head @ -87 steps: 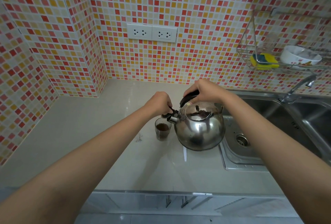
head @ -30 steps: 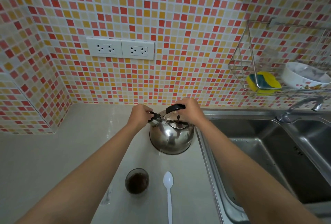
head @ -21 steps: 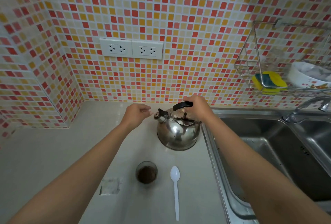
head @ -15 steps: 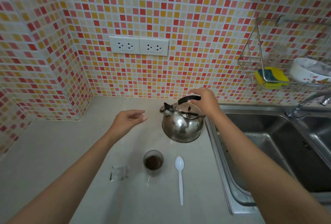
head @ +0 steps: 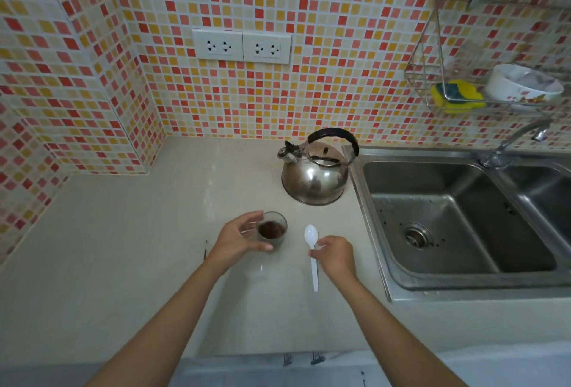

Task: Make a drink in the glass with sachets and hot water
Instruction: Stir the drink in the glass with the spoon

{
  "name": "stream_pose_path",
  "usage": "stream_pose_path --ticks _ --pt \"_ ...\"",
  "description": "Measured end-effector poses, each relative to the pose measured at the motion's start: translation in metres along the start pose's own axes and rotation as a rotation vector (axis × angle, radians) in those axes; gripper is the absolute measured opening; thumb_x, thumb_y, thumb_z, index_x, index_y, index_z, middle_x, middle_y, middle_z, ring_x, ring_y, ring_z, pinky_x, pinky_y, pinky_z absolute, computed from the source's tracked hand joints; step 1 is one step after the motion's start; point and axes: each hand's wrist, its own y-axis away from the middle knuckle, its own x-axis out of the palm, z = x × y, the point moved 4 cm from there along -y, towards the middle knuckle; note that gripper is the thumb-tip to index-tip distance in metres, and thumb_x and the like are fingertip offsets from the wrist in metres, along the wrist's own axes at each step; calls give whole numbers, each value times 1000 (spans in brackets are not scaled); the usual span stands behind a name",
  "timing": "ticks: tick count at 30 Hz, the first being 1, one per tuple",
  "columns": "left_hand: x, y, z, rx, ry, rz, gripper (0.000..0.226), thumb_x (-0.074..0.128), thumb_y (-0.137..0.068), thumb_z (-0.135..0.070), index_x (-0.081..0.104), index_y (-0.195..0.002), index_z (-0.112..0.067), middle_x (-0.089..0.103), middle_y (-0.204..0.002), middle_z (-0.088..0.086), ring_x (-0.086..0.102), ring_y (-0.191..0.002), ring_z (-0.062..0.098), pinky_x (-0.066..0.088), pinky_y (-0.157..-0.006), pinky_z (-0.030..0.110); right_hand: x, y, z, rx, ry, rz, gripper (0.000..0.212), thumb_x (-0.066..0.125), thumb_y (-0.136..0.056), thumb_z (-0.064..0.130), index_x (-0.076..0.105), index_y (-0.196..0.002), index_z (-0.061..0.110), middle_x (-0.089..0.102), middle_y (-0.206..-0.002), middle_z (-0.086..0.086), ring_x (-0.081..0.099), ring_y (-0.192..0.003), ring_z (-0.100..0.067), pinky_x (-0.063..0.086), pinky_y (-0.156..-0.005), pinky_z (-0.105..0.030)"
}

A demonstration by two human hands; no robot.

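Note:
A small clear glass [head: 273, 231] with dark brown liquid stands on the beige counter [head: 129, 257]. My left hand [head: 235, 242] is curled around its left side, thumb in front and fingers behind. A white plastic spoon [head: 310, 234] lies just right of the glass, bowl pointing away from me. My right hand [head: 336, 256] pinches the spoon's handle near the bowl, and the spoon still rests on the counter. The steel kettle [head: 314, 177] with a black handle stands behind them, free of both hands. Only a thin edge of the sachet [head: 205, 248] shows past my left wrist.
A double steel sink [head: 457, 219] lies to the right, its rim close to the spoon and kettle. A tap [head: 513, 142] stands behind it. A wire rack [head: 438, 90] on the tiled wall holds a sponge [head: 457, 96] and a bowl [head: 522, 83]. Wall sockets [head: 241, 46] sit above the kettle.
Both hands let go of the kettle, which stays at the back beside the sink. My left hand came down to the glass and my right hand to the spoon.

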Motion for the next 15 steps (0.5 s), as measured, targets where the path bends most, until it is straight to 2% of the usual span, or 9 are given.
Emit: stream_pose_path --ticks 10,15 --pt "4 -11 5 8 -10 -44 76 90 -50 2 64 -120 -14 66 -111 1 61 -106 19 44 -95 23 18 14 -13 139 177 7 16 72 -79 12 65 -90 2 70 -95 -12 67 -83 -29 42 -59 -27" --pt "4 -15 7 -8 -21 -34 76 90 -49 2 64 -118 -16 66 -112 2 61 -108 22 45 -94 25 16 10 -16 204 171 32 16 72 -77 14 66 -88 3 71 -92 -11 69 -80 -30 43 -57 -27"
